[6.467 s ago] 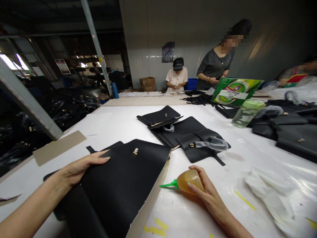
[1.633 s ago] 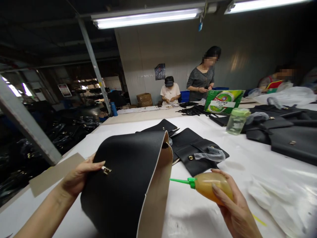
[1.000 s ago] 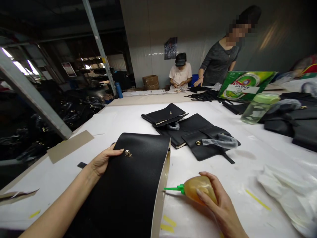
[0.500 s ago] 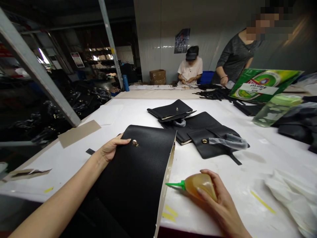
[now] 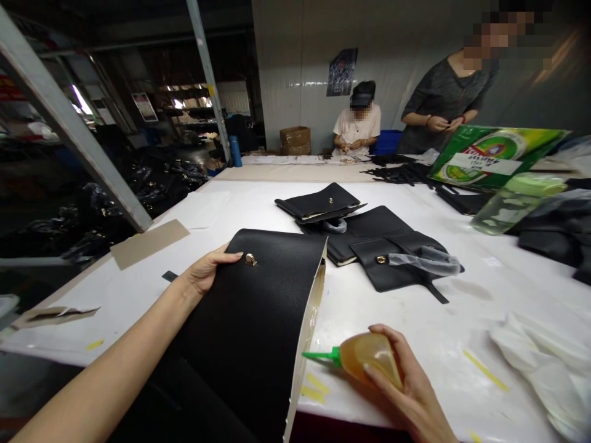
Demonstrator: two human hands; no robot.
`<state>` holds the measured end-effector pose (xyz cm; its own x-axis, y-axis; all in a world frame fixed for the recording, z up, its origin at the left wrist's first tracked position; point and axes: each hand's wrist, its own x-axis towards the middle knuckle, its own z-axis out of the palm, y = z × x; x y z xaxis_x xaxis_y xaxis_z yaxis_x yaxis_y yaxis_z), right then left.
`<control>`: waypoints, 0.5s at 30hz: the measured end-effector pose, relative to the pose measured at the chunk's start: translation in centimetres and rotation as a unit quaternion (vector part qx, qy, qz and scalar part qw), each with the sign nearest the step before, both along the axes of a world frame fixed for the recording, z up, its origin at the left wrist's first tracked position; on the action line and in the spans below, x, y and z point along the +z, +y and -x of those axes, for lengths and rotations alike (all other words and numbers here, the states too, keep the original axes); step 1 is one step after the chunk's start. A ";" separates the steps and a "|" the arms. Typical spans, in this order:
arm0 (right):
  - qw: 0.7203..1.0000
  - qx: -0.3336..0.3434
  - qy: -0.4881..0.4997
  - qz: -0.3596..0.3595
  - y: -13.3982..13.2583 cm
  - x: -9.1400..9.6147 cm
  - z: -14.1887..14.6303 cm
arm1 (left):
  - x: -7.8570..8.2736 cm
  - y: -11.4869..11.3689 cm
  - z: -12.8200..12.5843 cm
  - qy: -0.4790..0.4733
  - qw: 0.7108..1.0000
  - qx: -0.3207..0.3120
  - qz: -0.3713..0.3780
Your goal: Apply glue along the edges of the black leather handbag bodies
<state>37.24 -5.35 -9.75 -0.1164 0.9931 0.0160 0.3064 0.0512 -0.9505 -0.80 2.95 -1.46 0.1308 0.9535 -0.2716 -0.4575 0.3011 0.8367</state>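
A large black leather panel [image 5: 258,320] with a small gold clasp [image 5: 250,259] and a pale beige underside lies over the near edge of the white table [image 5: 378,320]. My left hand [image 5: 205,274] grips its left side, thumb on top near the clasp. My right hand [image 5: 406,394] is wrapped round an amber glue bottle [image 5: 369,364]. The bottle's green nozzle [image 5: 321,355] points left, close to the panel's beige right edge.
Finished black leather pieces [image 5: 369,243] lie mid-table, one with a plastic sleeve. A green-lidded jar [image 5: 512,203], a green printed box [image 5: 494,157] and more black bags sit right. White plastic [image 5: 545,363] lies near right. Two people work at the far end. A steel post [image 5: 69,123] slants at left.
Since 1.6 s ago the panel has come down from a raised, curved position to lie over the table edge. In the last half second the glue nozzle edged closer to the panel's edge.
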 end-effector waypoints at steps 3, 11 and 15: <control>0.998 0.038 0.046 0.020 -1.3 0.4 0.4 | 0.1 -0.1 0.1 -0.008 1.000 -0.006 -0.004; 0.998 0.055 0.001 0.012 -1.6 0.5 -0.2 | -0.1 0.0 0.5 -0.004 1.000 -0.003 -0.005; 0.996 0.075 0.034 0.017 -2.6 0.5 0.1 | -0.4 0.1 0.6 0.008 1.000 0.004 -0.013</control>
